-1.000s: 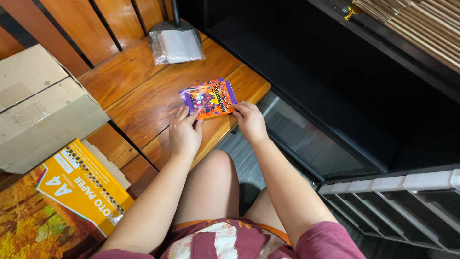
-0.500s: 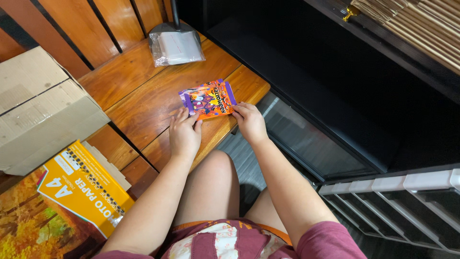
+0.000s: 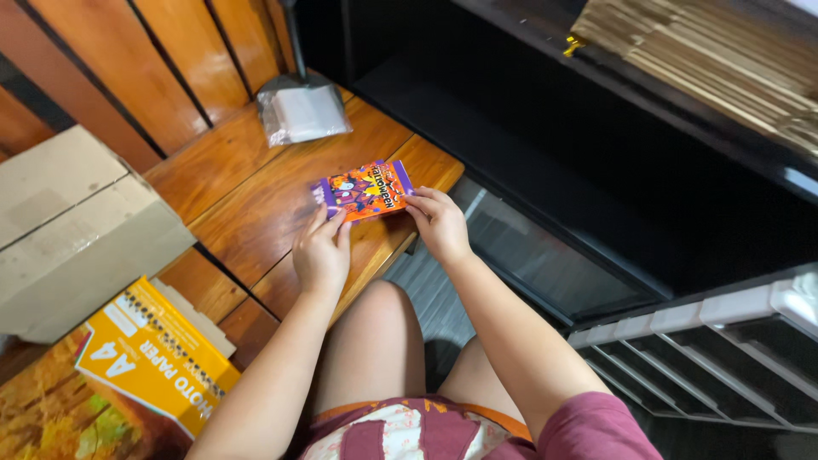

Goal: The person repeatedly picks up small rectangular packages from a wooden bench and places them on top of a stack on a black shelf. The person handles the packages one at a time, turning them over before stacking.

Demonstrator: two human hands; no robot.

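Observation:
A small orange and purple printed card [image 3: 365,188] lies flat on the wooden bench [image 3: 256,213] near its front right corner. My left hand [image 3: 320,251] rests on the bench with its fingertips on the card's near left edge. My right hand [image 3: 439,223] pinches the card's near right corner. Both hands hold the card against the wood. My bare knees show below the bench edge.
A stack of clear plastic sleeves [image 3: 302,112] lies at the bench's back. A brown cardboard box [image 3: 77,230] stands at left, with a yellow photo-paper pack [image 3: 153,362] in front of it. A black cabinet [image 3: 596,170] and white drawer rack [image 3: 716,349] stand at right.

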